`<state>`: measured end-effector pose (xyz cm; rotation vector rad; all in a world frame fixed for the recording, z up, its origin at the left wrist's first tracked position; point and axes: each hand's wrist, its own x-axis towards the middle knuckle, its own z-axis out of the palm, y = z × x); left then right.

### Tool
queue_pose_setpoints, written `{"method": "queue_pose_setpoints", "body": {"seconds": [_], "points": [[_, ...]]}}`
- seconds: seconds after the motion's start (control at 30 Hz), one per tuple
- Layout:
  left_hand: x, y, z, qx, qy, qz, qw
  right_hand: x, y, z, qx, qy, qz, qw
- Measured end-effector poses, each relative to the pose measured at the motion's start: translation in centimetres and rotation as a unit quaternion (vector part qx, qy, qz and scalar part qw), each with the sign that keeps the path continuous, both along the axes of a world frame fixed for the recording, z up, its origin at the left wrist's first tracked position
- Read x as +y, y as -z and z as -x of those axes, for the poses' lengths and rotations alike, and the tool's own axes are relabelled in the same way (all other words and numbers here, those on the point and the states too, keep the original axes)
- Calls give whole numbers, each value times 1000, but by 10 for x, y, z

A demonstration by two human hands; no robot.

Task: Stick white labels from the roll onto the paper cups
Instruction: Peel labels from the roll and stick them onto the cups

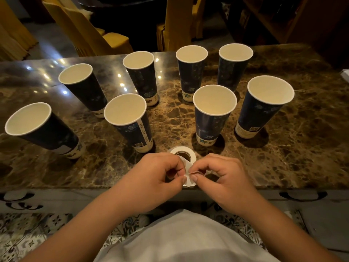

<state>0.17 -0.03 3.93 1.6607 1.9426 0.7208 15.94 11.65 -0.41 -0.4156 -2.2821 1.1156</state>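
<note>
Head view: one wide picture looking down over the near edge of a brown marbled table [283,163].
Label roll: a white roll of labels [182,155] lies flat on the table near the edge, just beyond the two hands and between them.
Label strip: a loose white strip [188,179] runs from the roll toward the viewer into the fingers of both hands.
Left hand: the left hand [156,176] has curled fingers, with thumb and forefinger pinching the left side of the strip's end.
Right hand: the right hand [222,176] is curled too, its thumb and forefinger pinching the right side of the same end; the fingertips of both hands almost meet.
Paper cups: eight dark blue paper cups [213,118] stand upright beyond the roll, four on the left, four on the right.
Far left cup: the nearest left cup [43,131] shows a pale patch low on its wall; I cannot tell if it is a label.
Background: yellow-covered chairs [90,33] stand behind the table.
</note>
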Motion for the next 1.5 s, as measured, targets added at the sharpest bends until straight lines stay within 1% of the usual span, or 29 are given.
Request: {"method": "queue_pose_setpoints", "body": {"seconds": [0.1, 0.17, 0.2, 0.27, 0.3, 0.33, 0.37, 0.43, 0.5, 0.63, 0.73, 0.8, 0.87, 0.93, 1.0, 1.1, 1.2, 1.33, 1.5], "points": [[-8, 4, 3, -7, -57, 11, 998, -6, 5, 1, 4, 13, -42, 999], [-15, 10, 7, 10, -102, 20, 995, -9, 7, 1, 16, 38, -40, 998], [-18, 14, 10, 2, -138, 20, 990, -9, 8, 1, 25, 55, -27, 998], [-22, 26, 18, -62, -249, -3, 967, -9, 6, 1, 38, 83, 11, 996], [-22, 34, 23, -85, -315, -22, 945, -9, 5, 0, 39, 91, 26, 995], [-22, 43, 30, -92, -372, -37, 923, -10, 3, 0, 37, 93, 32, 995], [-20, 52, 37, -94, -411, -43, 906, -11, 2, 0, 33, 91, 32, 995], [-14, 64, 48, -118, -436, -53, 890, -15, 2, 1, 25, 83, 24, 996], [-6, 71, 55, -143, -434, -76, 886, -19, 2, 3, 20, 69, 21, 997], [10, 72, 60, -158, -428, -120, 882, -25, 1, 6, 10, 59, 10, 998], [11, 67, 61, -180, -423, -152, 875, -28, -6, 8, 16, 61, 20, 998], [3, 59, 61, -223, -408, -181, 866, -29, -12, 9, 25, 67, 50, 996], [-9, 51, 56, -287, -368, -205, 861, -30, -20, 10, 31, 76, 96, 992], [-21, 45, 49, -354, -322, -197, 856, -31, -27, 13, 36, 78, 149, 985], [-29, 39, 37, -409, -270, -158, 857, -34, -33, 19, 34, 72, 179, 981], [-34, 34, 21, -426, -220, -89, 873, -40, -38, 29, 27, 46, 209, 976], [-36, 30, 16, -431, -233, -80, 868, -48, -40, 33, 24, 37, 225, 973], [-38, 30, 10, -433, -241, -77, 865, -53, -40, 36, 32, 56, 238, 969], [-41, 32, 2, -446, -262, -85, 852, -60, -37, 38, 39, 67, 271, 959]]}}
